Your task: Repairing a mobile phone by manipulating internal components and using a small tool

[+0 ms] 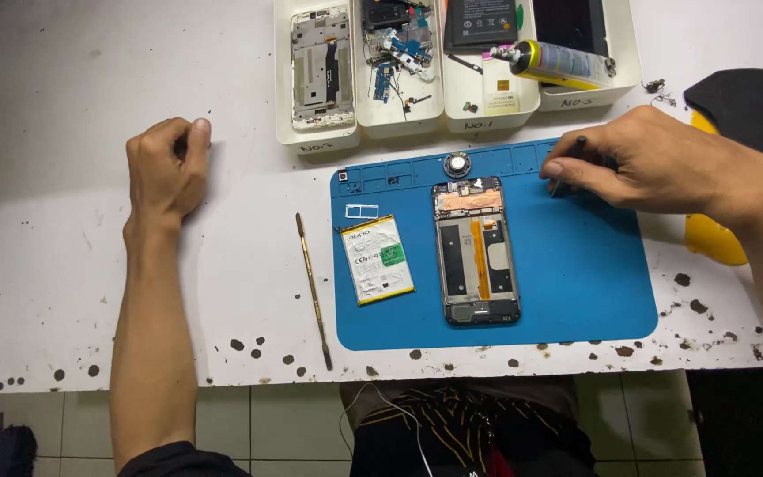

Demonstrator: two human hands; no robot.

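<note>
An opened phone (477, 251) lies face down in the middle of a blue work mat (576, 274), its back cover off and an orange ribbon cable running down its inside. The person's right hand (655, 163) hovers over the mat's upper right part, just right of the phone's top end, thumb and forefinger pinching a slim dark tool (569, 163) whose tip points down at the mat; the other fingers curl in behind. The left hand (167, 168) rests on the white table (64, 283) well to the left of the mat, closed in a loose fist with the thumb tucked against the knuckles, holding nothing that I can see. On the mat left of the phone lies a white battery (377, 259), with a small card tray (362, 210) just above it. A long metal pry bar (313, 290) lies on the table beside the mat's left edge. Above the mat stand white parts trays (320, 140) and a yellow tube (558, 64).
</note>
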